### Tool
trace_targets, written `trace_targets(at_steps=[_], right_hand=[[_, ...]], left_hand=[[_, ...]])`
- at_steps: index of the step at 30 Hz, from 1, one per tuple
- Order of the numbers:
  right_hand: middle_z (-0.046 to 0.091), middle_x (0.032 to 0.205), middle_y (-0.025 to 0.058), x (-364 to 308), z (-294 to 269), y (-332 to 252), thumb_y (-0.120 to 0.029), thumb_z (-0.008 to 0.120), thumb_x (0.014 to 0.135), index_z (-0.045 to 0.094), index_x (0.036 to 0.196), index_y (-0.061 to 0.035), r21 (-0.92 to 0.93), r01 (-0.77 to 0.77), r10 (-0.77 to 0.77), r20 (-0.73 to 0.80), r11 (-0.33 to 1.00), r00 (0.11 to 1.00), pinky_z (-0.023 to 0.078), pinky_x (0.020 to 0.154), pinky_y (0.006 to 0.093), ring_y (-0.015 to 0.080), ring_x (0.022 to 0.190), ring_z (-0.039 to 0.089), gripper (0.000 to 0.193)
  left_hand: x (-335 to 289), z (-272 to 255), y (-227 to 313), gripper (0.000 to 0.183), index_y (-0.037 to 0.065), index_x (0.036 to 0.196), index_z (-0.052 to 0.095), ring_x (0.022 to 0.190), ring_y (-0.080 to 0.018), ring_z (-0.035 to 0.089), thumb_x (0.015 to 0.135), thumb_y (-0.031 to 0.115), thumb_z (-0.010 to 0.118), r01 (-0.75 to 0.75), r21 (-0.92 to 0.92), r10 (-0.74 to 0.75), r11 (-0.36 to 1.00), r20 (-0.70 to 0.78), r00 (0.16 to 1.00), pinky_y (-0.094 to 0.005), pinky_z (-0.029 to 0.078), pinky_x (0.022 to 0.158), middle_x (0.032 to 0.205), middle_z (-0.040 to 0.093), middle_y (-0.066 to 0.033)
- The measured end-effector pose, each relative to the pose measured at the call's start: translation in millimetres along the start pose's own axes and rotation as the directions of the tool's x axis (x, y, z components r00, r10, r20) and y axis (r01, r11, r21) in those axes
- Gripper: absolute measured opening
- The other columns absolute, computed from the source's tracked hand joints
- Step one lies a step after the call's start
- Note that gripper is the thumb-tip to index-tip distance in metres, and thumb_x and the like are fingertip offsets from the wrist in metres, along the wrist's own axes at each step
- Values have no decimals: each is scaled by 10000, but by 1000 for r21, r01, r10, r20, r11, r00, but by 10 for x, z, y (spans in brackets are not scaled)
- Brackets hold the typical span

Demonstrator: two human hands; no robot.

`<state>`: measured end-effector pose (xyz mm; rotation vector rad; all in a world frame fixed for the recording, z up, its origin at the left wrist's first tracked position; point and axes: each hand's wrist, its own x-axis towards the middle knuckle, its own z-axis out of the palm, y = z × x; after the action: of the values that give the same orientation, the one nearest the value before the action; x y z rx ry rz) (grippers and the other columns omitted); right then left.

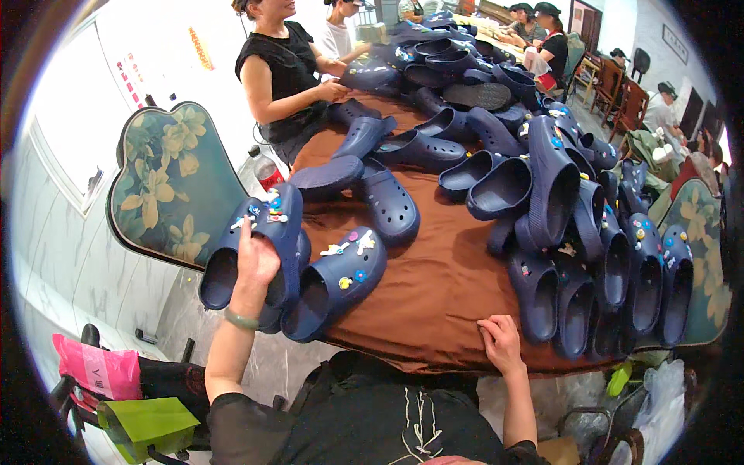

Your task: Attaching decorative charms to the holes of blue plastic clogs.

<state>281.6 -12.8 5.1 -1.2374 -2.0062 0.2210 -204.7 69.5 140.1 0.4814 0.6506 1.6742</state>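
Note:
At the table's left edge, my left hand (258,261) lies on a pair of navy clogs (283,217) decorated with small charms. Its index finger stretches along the upper of the left clog, and the other fingers are partly hidden against the shoes. Just right of it, another navy clog (341,283) carries white, yellow and blue charms. My right hand (501,341) rests on the brown cloth (434,287) near the front edge. Its fingers are curled with thumb and fingertip together; whatever they may hold is too small to make out.
Plain clogs (390,203) lie farther up the table. A dense heap of clogs (550,182) covers the right side. A person in black (283,77) works at the left beyond a bottle (266,169). Floral chair backs (174,182) flank the table.

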Motion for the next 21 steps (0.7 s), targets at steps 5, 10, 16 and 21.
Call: trace_targets(at_steps=[5, 10, 16, 21], right_hand=[[570, 913, 91, -12, -3, 23, -29, 663, 794, 654, 928, -63, -20, -6, 7, 8, 1000, 1000, 461, 733, 374, 282, 838, 546, 139], [563, 887, 95, 0, -18, -10, -24, 664, 784, 652, 918, -59, 1, -14, 14, -6, 1000, 1000, 459, 721, 378, 286, 825, 541, 138], [590, 1155, 113, 106, 175, -68, -131, 500, 968, 597, 1170, -16, 494, -334, 327, 104, 802, 939, 438, 918, 314, 217, 1080, 555, 252], [428, 1356, 158, 497, 668, -250, -146, 463, 961, 337, 1413, -7, 772, -225, 281, 63, 595, 958, 312, 1074, 348, 257, 1235, 452, 489]], left_hand=[[-680, 520, 142, 490, 23, 1303, 486, 1197, -271, 525, 996, 398, 416, -84, 81, 80, 993, 52, 995, -441, 381, 1053, 1298, 550, -139], [-1317, 562, -43, 435, -36, 1309, 453, 1168, -262, 551, 956, 214, 499, -88, 291, 17, 953, 236, 972, -437, 423, 1019, 1280, 550, -146], [-1449, 813, -1005, 451, -61, 1282, 466, 1149, -238, 561, 976, 268, 501, 494, 304, -545, 815, 112, 831, -415, 414, 1032, 1246, 571, -134], [-1274, 594, -1861, 423, -36, 1250, 513, 1148, -191, 545, 1006, 304, 455, 599, 312, -656, 738, 123, 744, -374, 382, 1049, 1243, 574, -105]])
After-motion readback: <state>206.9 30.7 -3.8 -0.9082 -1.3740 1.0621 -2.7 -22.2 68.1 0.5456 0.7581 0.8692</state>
